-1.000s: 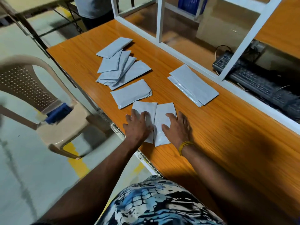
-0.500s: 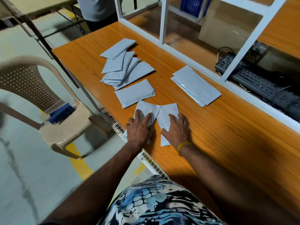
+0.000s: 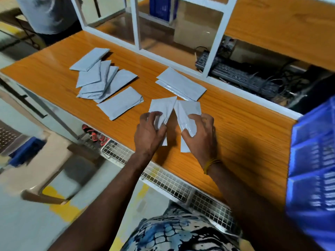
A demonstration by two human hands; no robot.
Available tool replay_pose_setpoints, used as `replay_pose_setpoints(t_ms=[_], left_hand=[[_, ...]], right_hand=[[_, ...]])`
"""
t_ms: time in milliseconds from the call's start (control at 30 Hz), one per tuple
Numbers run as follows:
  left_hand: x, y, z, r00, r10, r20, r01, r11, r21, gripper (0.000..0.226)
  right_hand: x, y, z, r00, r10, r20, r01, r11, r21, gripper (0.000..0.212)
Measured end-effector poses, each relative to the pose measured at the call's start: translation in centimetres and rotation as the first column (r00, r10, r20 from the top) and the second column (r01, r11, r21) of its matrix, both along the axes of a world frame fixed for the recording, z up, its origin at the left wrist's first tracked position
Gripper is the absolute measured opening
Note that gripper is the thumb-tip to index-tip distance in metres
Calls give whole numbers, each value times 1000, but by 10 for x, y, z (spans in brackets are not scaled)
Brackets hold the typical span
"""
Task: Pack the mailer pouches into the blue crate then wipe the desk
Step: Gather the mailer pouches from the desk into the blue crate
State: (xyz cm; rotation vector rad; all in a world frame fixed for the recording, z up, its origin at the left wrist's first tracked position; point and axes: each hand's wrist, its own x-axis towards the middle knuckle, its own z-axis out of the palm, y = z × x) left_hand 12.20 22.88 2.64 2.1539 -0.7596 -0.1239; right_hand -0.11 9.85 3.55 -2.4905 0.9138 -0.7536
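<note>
Orange wood-grain laminate bench (image 3: 244, 134). Left hand (image 3: 148, 132) fingers curl round a crumpled grey plastic pouch (image 3: 162, 107); right hand (image 3: 201, 134) fingers grip a second pouch (image 3: 186, 115). Both pouches lift off the bench. Ribbed blue crate (image 3: 313, 160), blurred, cut off at right. Beyond lie flat rectangular pouches (image 3: 101, 78), fanned and overlapping.

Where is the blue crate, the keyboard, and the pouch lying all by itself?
blue crate (image 3: 311, 160): head view, on its ribbed side wall.
keyboard (image 3: 241, 77): head view, on the middle of its keys.
lone pouch (image 3: 120, 103): head view, on the middle of its flat face.
</note>
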Motion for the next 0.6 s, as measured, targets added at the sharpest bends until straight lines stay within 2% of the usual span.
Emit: replay_pose_setpoints(t_ms=[167,333,600], left_hand=[[-38,-37,32,994,-109,-15,104,975,-196,45],[-89,-79,67,981,-195,20,193,942,-275,37],[-196,-147,107,958,-279,60,281,885,-372,36]], right_hand=[[-52,-13,44,991,-100,86,103,994,-34,44],[-107,-33,77,964,-215,157,224,974,-42,41],[-210,-80,118,919,-270,287,302,951,-73,38]])
